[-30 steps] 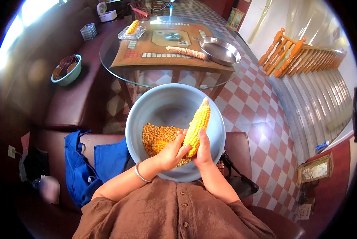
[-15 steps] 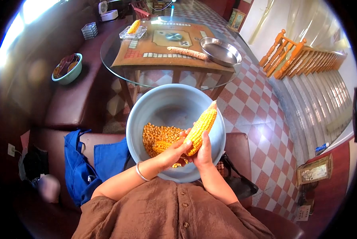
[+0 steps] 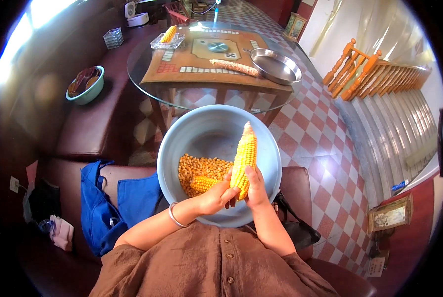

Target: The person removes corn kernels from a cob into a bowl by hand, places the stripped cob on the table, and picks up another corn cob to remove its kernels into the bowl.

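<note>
Both my hands grip one yellow corn cob (image 3: pixel 245 153), its pale pointed tip up and away from me, over a light blue basin (image 3: pixel 169 143). My left hand (image 3: pixel 216 195), with a bangle at the wrist, closes on the lower left of the cob. My right hand (image 3: pixel 256 189) wraps its lower right side, thumb laid along the kernels. In the basin lies a heap of loose corn kernels (image 3: pixel 196 166), and a second corn cob (image 3: pixel 203 183) rests on them, partly hidden by my left hand.
Beyond the basin stands a glass-topped table (image 3: pixel 157 74) with a stripped cob (image 3: pixel 235 67), a steel pan (image 3: pixel 276 66) and a corn cob (image 3: pixel 169 33) on a glass dish. Blue cloth (image 3: pixel 137 198) lies at left, a black bag (image 3: pixel 295 222) at right. A green bowl (image 3: pixel 90 91) sits on the bench.
The held cob has swung from leaning right to nearly upright, its tip moving left. Both hands still grip it, and my right hand has shifted slightly.
</note>
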A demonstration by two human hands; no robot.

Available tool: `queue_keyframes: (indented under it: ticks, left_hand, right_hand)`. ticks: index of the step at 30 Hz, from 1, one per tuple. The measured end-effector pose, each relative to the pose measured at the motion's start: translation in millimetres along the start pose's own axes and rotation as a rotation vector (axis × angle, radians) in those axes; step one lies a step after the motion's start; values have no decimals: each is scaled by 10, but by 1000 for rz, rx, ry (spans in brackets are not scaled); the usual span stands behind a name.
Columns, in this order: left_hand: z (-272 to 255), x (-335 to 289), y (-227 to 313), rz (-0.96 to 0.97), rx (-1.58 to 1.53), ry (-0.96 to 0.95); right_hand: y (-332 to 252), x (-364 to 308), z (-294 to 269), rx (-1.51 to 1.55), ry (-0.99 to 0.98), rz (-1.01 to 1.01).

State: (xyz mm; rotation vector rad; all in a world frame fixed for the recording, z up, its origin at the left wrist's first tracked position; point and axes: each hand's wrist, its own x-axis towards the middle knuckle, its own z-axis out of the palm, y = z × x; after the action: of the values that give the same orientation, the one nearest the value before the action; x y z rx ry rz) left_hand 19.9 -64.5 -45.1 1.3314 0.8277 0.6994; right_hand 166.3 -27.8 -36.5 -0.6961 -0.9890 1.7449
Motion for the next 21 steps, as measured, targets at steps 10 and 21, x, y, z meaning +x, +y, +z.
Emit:
queue_keyframes:
  ticks: [10, 21]
  left_hand:
    - [60, 61, 129, 324, 747, 638]
    - [64, 43, 137, 540, 999, 631]
  right_hand:
    - [194, 7, -67, -4, 254, -169]
    - [206, -17, 10, 35, 320, -200]
